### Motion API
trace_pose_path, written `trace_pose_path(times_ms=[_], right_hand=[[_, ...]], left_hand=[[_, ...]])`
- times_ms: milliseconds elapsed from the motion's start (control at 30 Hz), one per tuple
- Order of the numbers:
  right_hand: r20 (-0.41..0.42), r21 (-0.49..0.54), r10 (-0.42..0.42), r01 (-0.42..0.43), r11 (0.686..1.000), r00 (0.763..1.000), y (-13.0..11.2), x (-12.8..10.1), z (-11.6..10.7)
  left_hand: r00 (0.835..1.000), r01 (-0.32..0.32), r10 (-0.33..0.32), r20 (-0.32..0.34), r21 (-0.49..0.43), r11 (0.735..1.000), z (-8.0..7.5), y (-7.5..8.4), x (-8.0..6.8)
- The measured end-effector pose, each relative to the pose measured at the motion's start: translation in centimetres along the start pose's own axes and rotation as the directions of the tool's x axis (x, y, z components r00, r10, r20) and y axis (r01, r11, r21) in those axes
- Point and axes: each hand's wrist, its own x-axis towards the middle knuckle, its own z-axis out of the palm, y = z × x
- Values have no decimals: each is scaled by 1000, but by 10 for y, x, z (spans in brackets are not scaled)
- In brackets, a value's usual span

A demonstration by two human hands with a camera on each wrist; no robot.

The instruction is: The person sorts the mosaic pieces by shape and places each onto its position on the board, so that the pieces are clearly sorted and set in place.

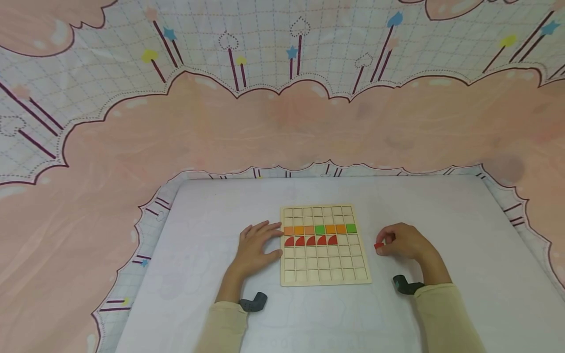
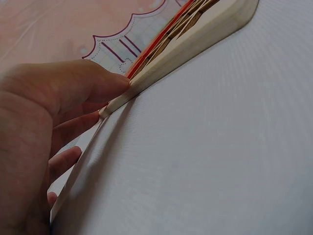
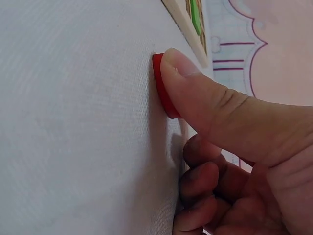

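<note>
Red, flat and thin, the piece (image 3: 163, 88) lies on the white cloth (image 1: 441, 220) right of the board (image 1: 325, 274), apart from it. My right hand (image 1: 403, 241) pinches it: the thumb lies on it, the other fingers (image 3: 200, 181) curl beneath, and they hide its far side, so I cannot tell its full shape. The board is pale wood, gridded in square cells, with one row of orange and green squares and five red quarter-rounds below. My left hand (image 1: 256, 245) lies flat, fingers slightly spread, tips touching the board's left edge. The left wrist view shows the board only edge-on, its corner cut off.
</note>
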Motion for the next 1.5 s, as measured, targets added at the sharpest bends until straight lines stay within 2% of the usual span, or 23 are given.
trace_pose_path(times_ms=[533, 933, 1233, 1500], right_hand=[[52, 25, -27, 26, 999, 998, -4, -5, -4], [34, 146, -55, 49, 988, 998, -10, 3, 1], [8, 297, -62, 57, 953, 998, -21, 8, 11], [-11, 330, -71, 70, 941, 997, -36, 14, 23]], left_hand=[[1000, -2, 2, 1, 1, 1000, 1, -2, 0], [1000, 3, -3, -4, 3, 1000, 1, -1, 0], [1000, 4, -4, 2, -3, 1000, -1, 0, 1], [1000, 1, -1, 1, 1, 1000, 1, -2, 1]])
